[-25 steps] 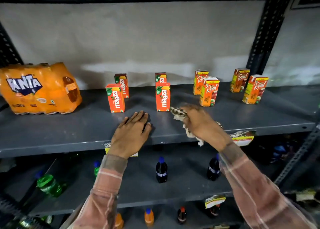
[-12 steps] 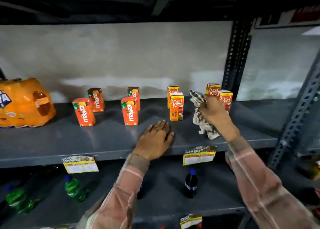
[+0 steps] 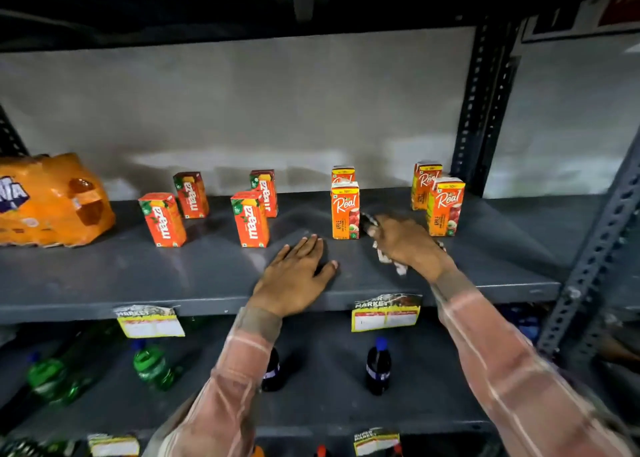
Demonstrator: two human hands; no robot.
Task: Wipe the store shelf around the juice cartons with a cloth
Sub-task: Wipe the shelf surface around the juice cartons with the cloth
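Note:
On the grey metal shelf (image 3: 173,276) stand several orange juice cartons: Maaza cartons (image 3: 250,219) at left and middle, Real cartons (image 3: 345,211) at right. My right hand (image 3: 407,243) grips a crumpled pale cloth (image 3: 389,259) and presses it on the shelf between the front Real carton and the right pair of Real cartons (image 3: 445,205). My left hand (image 3: 294,276) lies flat, palm down, fingers spread, on the shelf near its front edge, in front of the middle Maaza carton.
An orange Fanta multipack (image 3: 48,200) lies at the shelf's far left. Price tags (image 3: 386,313) hang on the front edge. Below are dark soda bottles (image 3: 378,366) and green bottles (image 3: 152,366). A perforated steel upright (image 3: 602,242) stands at right.
My right hand dropped the cloth from a raised position beside the right Real cartons onto the shelf surface by the front Real carton. My left hand stayed flat on the shelf.

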